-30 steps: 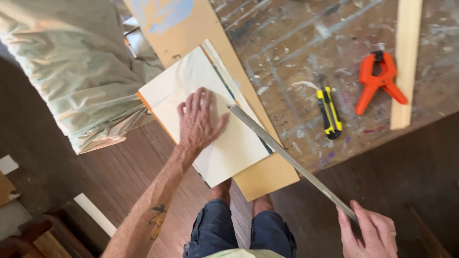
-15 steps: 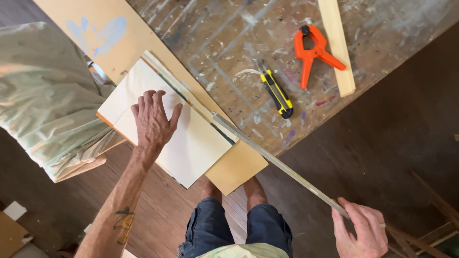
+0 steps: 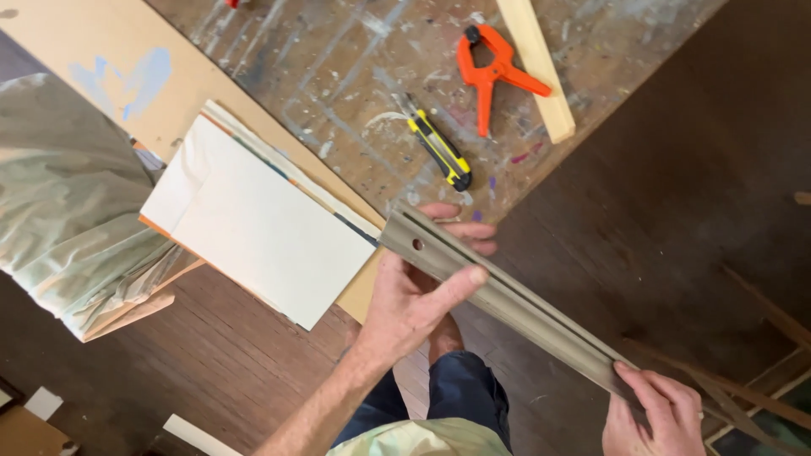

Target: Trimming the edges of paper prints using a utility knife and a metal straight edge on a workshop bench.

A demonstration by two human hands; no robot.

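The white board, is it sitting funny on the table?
Yes. The white board lies crooked, with its near corner sticking out past the paint-spattered table's edge over the floor. Both hands, left hand and right hand, hold the long metal ruler beside it.

A workshop: beyond the hands, a paint-spattered bench carries an orange spring clamp, a yellow utility knife and a wood strip.

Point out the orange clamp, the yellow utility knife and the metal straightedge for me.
orange clamp (image 3: 487, 74): head view, on its pivot.
yellow utility knife (image 3: 439, 147): head view, mid-handle.
metal straightedge (image 3: 515, 306): head view, on the bare stretch between both hands.
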